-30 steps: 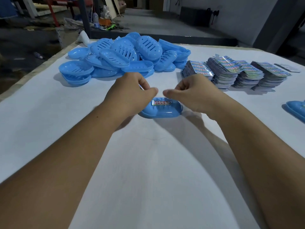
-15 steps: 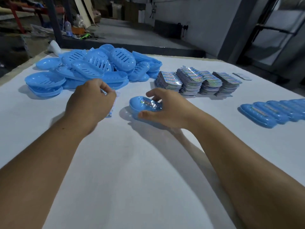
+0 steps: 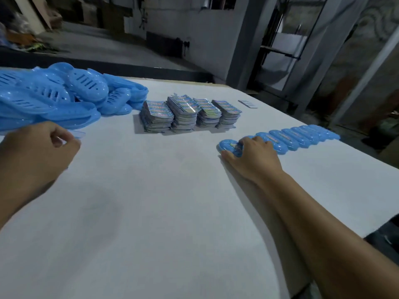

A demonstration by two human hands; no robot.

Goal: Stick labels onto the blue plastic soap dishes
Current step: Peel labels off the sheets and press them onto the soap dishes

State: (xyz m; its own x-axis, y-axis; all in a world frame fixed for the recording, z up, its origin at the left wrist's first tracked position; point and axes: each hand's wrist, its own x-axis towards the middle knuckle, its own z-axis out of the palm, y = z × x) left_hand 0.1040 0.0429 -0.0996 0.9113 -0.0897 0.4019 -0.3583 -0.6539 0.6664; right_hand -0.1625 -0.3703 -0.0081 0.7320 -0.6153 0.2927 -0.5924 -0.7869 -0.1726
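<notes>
White table (image 3: 164, 212) bore label stacks (image 3: 190, 114); right of them, right hand (image 3: 252, 157) gripped labelled dish (image 3: 228, 146); left hand (image 3: 41, 147) pinched clear strip (image 3: 77, 133).

We see two bare forearms, with no sleeves on them up to the edge of the picture. The left hand (image 3: 38, 147) and the right hand (image 3: 252, 156) wear no gloves. We see no rings, and no watch or band on the wrists.

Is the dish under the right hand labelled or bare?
Labelled: a colourful sticker shows on the dish beside the right hand fingers.
</notes>
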